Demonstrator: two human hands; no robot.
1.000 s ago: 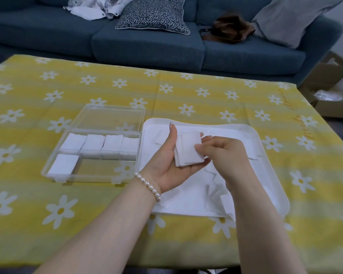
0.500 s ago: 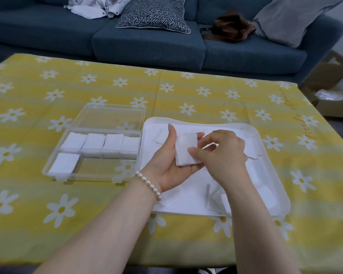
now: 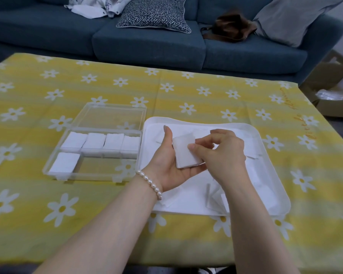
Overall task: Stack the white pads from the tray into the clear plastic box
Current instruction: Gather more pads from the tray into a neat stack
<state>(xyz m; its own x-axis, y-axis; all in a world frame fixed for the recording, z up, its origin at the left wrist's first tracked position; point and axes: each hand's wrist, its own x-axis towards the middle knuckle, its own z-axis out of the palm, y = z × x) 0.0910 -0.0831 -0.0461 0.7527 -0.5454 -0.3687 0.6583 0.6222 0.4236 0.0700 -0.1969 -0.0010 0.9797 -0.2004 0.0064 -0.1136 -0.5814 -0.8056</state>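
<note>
Pads (image 3: 185, 152) sit bunched in your left hand (image 3: 171, 165), which cups them above the tray (image 3: 265, 147) while your right hand (image 3: 220, 153) pinches their edge. Five stacks fill the box (image 3: 99, 165); loose pads remain, so you're partway.

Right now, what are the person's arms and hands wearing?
Both forearms are bare, no sleeves in view. The left hand has a bracelet of white pearl-like beads at the wrist. The right hand shows no gloves, rings or watch.
</note>
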